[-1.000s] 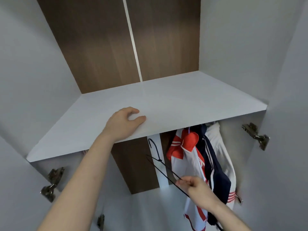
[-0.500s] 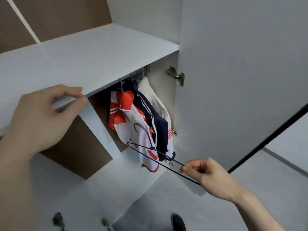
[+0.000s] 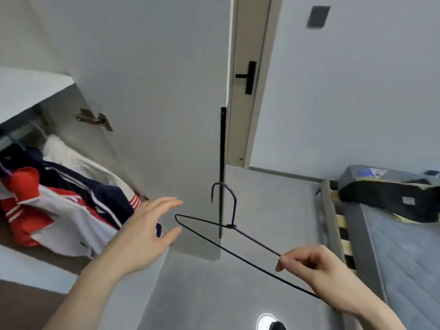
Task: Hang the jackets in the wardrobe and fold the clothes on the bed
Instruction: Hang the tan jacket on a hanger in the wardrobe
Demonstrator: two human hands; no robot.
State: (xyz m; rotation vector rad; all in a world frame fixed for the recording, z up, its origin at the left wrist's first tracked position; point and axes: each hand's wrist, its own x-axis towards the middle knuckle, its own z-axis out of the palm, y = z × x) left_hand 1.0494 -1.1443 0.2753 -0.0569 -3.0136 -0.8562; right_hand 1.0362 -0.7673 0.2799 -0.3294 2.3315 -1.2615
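My right hand pinches one shoulder of a thin dark wire hanger, which is bare and held out over the floor, hook upward. My left hand is open with fingers spread, just left of the hanger's far tip and not touching it. In the wardrobe at the left hang several garments: a red-and-white jacket, a navy jacket with white stripes and a white one. On the bed at the right lies a dark garment.
The white wardrobe door stands open between the wardrobe and the room, its dark edge strip just behind the hanger. A room door with a black handle is beyond. Grey floor lies below, with my foot at the bottom edge.
My view has swung right from the wardrobe toward the bed. My left hand let go of the shelf edge and came down open beside the hanger. My right hand carried the hanger out of the wardrobe.
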